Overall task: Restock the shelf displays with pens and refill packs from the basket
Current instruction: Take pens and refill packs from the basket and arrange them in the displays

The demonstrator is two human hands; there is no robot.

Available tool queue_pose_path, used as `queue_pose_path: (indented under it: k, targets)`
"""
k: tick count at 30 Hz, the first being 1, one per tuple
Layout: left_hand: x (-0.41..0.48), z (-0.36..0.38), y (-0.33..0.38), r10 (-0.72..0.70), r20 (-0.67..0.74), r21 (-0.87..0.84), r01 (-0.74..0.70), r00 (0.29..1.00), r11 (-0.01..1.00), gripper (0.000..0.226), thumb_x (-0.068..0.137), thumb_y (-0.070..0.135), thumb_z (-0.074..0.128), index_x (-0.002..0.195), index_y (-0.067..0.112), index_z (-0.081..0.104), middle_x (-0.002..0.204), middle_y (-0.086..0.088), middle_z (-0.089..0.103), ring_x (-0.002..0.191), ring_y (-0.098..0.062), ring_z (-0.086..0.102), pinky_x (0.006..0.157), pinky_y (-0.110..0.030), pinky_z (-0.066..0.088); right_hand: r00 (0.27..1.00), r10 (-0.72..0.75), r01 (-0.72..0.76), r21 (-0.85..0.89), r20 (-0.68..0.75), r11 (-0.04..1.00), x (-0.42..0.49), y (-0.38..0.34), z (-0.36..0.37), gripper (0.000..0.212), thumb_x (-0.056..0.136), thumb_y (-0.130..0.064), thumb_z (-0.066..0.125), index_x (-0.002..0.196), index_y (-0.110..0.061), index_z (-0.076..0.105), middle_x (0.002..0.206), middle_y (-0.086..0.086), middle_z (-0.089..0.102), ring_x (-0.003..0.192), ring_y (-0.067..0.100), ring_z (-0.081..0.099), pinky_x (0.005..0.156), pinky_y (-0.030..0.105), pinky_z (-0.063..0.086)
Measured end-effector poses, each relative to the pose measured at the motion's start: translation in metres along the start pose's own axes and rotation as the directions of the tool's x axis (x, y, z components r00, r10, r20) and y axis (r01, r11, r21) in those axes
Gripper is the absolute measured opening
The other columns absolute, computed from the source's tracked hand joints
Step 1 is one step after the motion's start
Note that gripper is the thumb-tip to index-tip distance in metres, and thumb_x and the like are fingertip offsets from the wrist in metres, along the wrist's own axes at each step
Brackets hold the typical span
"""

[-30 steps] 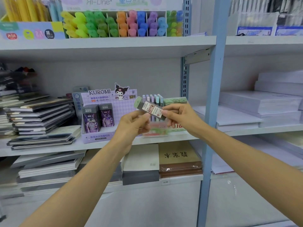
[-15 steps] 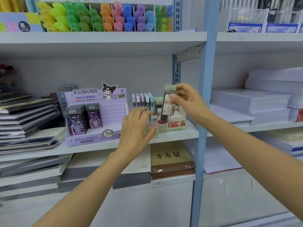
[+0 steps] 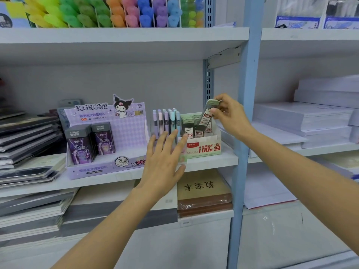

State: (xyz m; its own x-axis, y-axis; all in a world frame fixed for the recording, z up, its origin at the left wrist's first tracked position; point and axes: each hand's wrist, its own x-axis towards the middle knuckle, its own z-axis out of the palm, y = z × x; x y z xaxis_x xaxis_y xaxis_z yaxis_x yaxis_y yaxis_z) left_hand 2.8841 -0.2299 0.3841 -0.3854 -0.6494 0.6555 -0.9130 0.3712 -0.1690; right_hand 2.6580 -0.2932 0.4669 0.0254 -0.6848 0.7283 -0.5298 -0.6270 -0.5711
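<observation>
My right hand (image 3: 228, 113) pinches a green-capped refill pack (image 3: 206, 118) by its top and holds it tilted, its lower end down among several like packs in the green-and-white 2B 0.7 display box (image 3: 204, 148) on the middle shelf. My left hand (image 3: 164, 158) is spread with straight fingers in front of the pastel pack holder (image 3: 166, 121), just left of that box; whether it touches the holder is unclear. The basket is out of view.
A purple Kuromi display box (image 3: 108, 136) with two dark packs stands to the left. Notebook stacks (image 3: 27, 136) lie far left, paper reams (image 3: 310, 117) right of the blue upright (image 3: 246, 113). Coloured highlighters (image 3: 108, 14) fill the shelf above.
My right hand has carried the refill pack from between both hands to the 0.7 box and lowered it in. My left hand let go and moved down, fingers spreading. The camera came closer.
</observation>
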Motion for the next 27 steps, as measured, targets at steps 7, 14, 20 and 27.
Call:
queue_pose_path:
  k: [7, 14, 20, 27]
  targets:
    - [-0.002, -0.002, -0.001, 0.015, -0.019, -0.015, -0.015, 1.0, 1.0, 0.079, 0.093, 0.039, 0.055, 0.155, 0.029, 0.009, 0.161, -0.005, 0.017, 0.148, -0.027, 0.012, 0.12, -0.045, -0.004, 0.993, 0.05, -0.033, -0.148, 0.112, 0.988, 0.006, 0.008, 0.019, 0.013, 0.094, -0.014, 0.06, 0.107, -0.016, 0.057, 0.098, 0.003, 0.067, 0.086, 0.018, 0.066, 0.074, 0.027, 0.054]
    - [-0.003, 0.0, -0.002, 0.019, -0.018, -0.013, -0.02, 1.0, 1.0, 0.079, 0.093, 0.039, 0.055, 0.155, 0.028, 0.008, 0.162, -0.005, 0.014, 0.149, -0.027, 0.01, 0.12, -0.045, -0.006, 0.988, 0.082, -0.052, -0.216, 0.131, 0.975, 0.007, 0.018, 0.033, 0.028, 0.09, -0.007, 0.064, 0.106, -0.027, 0.053, 0.091, -0.004, 0.059, 0.078, 0.005, 0.058, 0.066, 0.015, 0.047]
    - [-0.006, -0.005, -0.002, 0.041, -0.036, -0.073, -0.043, 0.999, 0.996, 0.075, 0.094, 0.037, 0.054, 0.156, 0.026, 0.013, 0.164, -0.006, 0.004, 0.15, -0.026, -0.005, 0.121, -0.042, -0.008, 0.999, 0.047, -0.042, -0.282, 0.012, 0.959, -0.001, 0.012, 0.033, 0.032, 0.092, -0.012, 0.062, 0.124, -0.016, 0.061, 0.11, -0.005, 0.044, 0.087, 0.0, 0.046, 0.081, 0.007, 0.042]
    - [-0.067, 0.013, -0.002, 0.039, -0.288, -0.147, -0.084, 0.957, 0.985, 0.029, 0.078, 0.008, 0.068, 0.107, 0.009, 0.067, 0.113, -0.013, 0.061, 0.112, -0.03, 0.045, 0.095, -0.039, 0.033, 0.971, -0.195, 0.185, 0.081, 0.139, 0.979, -0.094, -0.029, 0.047, 0.011, 0.095, -0.012, 0.057, 0.094, -0.014, 0.068, 0.075, -0.014, 0.062, 0.064, 0.008, 0.059, 0.058, 0.021, 0.047]
